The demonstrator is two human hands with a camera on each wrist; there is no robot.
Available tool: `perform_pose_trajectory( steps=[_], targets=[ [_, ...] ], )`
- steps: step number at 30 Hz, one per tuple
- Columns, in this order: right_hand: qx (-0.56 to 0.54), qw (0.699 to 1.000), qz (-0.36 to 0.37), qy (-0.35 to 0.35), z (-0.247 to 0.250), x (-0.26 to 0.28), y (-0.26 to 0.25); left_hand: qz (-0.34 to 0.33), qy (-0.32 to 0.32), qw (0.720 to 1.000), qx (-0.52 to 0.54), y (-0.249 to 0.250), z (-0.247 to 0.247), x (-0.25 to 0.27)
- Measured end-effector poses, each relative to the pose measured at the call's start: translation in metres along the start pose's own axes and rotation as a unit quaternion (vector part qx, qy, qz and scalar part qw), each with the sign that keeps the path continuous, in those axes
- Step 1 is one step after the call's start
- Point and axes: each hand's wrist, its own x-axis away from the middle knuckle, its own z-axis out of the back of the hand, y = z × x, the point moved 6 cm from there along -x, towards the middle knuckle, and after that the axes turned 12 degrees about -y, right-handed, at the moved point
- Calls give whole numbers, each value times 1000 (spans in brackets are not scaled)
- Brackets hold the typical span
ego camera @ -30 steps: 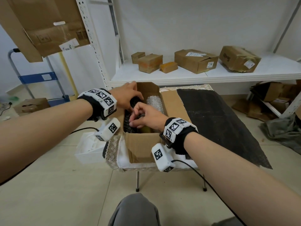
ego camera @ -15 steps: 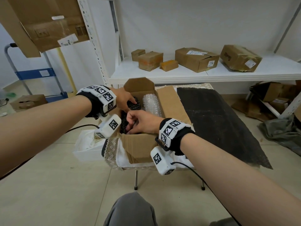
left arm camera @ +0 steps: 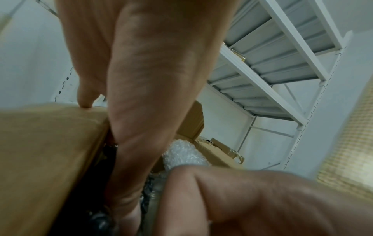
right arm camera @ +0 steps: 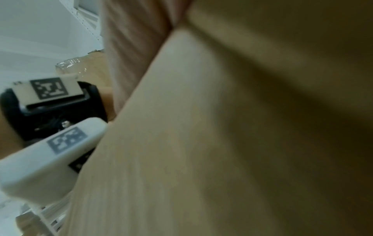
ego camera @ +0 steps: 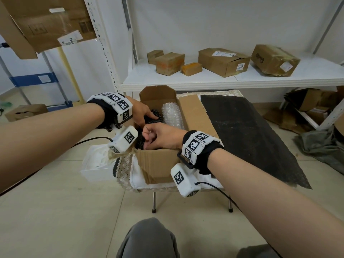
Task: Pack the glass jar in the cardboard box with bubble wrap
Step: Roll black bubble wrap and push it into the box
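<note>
An open cardboard box [ego camera: 160, 164] stands on a small cloth-covered table [ego camera: 136, 174]. Inside it, a roll of clear bubble wrap [ego camera: 171, 115] lies along the right wall, and a black bubble-wrap bundle [ego camera: 156, 116] fills the left side. My left hand [ego camera: 144, 113] reaches in from the left wall, and its straight fingers [left arm camera: 129, 175] press down on the black wrap. My right hand [ego camera: 155, 136] is at the near end with its fingers curled, pinching the black wrap. In the left wrist view something glassy [left arm camera: 154, 195] shows between the hands. The right wrist view shows only blurred cardboard [right arm camera: 222, 127].
A large black bubble-wrap sheet [ego camera: 251, 138] covers the table's right half. A white box [ego camera: 96, 170] sits by the table's left side. Behind the table, a white shelf [ego camera: 214, 81] carries several cardboard parcels. More cardboard lies on the floor at the right [ego camera: 312, 107].
My left hand came off the far flap back to the box's left wall, and the flap now stands free. My right hand stayed on the black wrap, a little lower in the box.
</note>
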Motion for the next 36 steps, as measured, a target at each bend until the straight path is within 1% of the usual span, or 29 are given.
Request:
perform_pose_trajectory(
  steps=[2, 3, 6, 10, 13, 16, 20, 22, 24, 26, 27, 31, 36],
  targets=[
    [-9, 1000, -14, 1, 2, 3, 0, 1, 6, 1000, -1, 1, 0, 0],
    [4, 1000, -28, 2, 3, 4, -2, 3, 9, 1000, -4, 2, 0, 1],
    [81, 994, -67, 8, 3, 4, -7, 14, 17, 1000, -16, 2, -2, 2],
    [121, 985, -119, -22, -3, 1, -4, 18, 25, 999, -29, 3, -6, 2],
    [152, 972, -169, -59, -9, 2, -4, 22, 14, 999, -29, 2, -11, -2],
    [125, 971, -191, -69, -12, -1, -2, 26, 6, 999, -23, 1, -14, -4],
    [62, 983, -173, -13, -1, -1, 0, 18, 28, 999, -10, 0, -10, 2],
    [31, 986, -161, -4, 5, 2, -1, -10, 65, 998, -4, 2, -1, 10],
    [-48, 987, -152, 1, 9, 4, 0, -40, 111, 993, -6, 5, 11, 22],
    [-117, 982, -143, 39, 16, 9, 0, -51, 145, 988, -1, 7, 20, 34],
    [-131, 980, -136, 65, 20, 13, -2, -54, 154, 987, 5, 7, 24, 39],
    [-116, 974, -109, 163, 37, 34, -16, -50, 171, 984, 24, 8, 31, 53],
    [-110, 959, -80, 247, 57, 65, -32, -51, 173, 982, 55, 18, 33, 67]
  ],
)
